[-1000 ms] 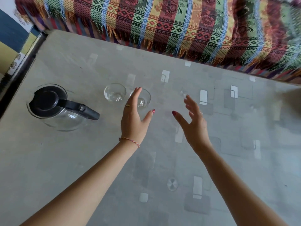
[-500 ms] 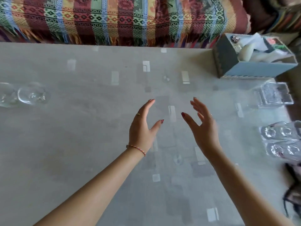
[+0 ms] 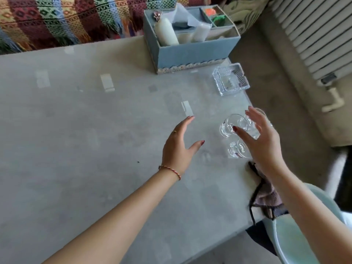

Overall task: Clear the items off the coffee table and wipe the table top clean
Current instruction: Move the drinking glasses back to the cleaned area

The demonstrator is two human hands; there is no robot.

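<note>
The clear drinking glasses (image 3: 233,124) stand clustered near the right edge of the surface (image 3: 95,149), one nearer glass (image 3: 238,149) just beside the others; how many there are in all is hard to tell, since the right hand covers part of the group. The right hand (image 3: 264,141) hovers over them with fingers spread and relaxed, thumb toward the glasses, holding nothing; whether a fingertip touches a rim cannot be told. The spread suggests it is shaping to take hold of one or two glasses at once. The left hand (image 3: 179,147) floats above bare surface, well apart from the glasses, fingers straight, thumb out, also holding nothing, likely poised to help gather them.

Beyond the glasses, toward the far right corner, lies a cut-glass ashtray (image 3: 230,80), and behind it a blue fabric organiser box (image 3: 190,52) holding white candles (image 3: 165,32) and tissue. All of these still sit on the surface, so clearing looks to be barely started. A brownish cloth (image 3: 264,195) drapes over the near right edge, partly under the right forearm, probably left handy for wiping once things are off. A pale green basin (image 3: 291,239) waits below that edge, a likely place for the glasses. A striped woven throw (image 3: 66,20) hangs along the far side.
</note>
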